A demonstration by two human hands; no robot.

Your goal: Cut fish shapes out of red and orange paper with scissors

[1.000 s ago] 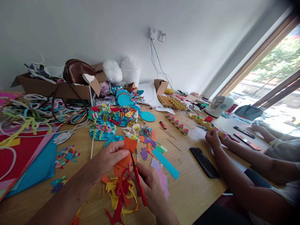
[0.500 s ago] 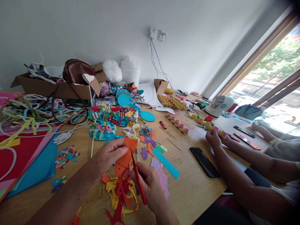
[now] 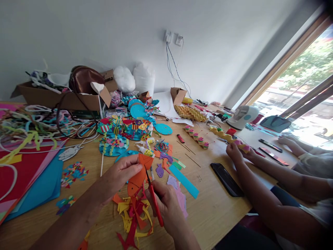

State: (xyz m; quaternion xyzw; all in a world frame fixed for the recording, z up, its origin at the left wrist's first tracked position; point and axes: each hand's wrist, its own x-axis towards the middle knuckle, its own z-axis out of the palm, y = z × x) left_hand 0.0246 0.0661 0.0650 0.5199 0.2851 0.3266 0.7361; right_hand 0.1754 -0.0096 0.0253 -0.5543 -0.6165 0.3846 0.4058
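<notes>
Between the thumb and fingers of my left hand is an orange paper fish, with pen lines drawn on it and its tail pointing up. My right hand is closed round red-handled scissors. Their blades point up and meet the fish's edge just below the tail. Yellow, red and orange paper scraps lie in a heap under both hands. A small purple paper fish rests on the table past the scissors.
A blue paper strip and a black phone lie to the right. Another person's hands hold a strip of yellow egg-carton card. Coloured sheets are stacked at left, and a cardboard box stands behind.
My hands, the fish and the scissors stay almost where they were. The view has shifted very slightly, and the other person's hands have moved a little.
</notes>
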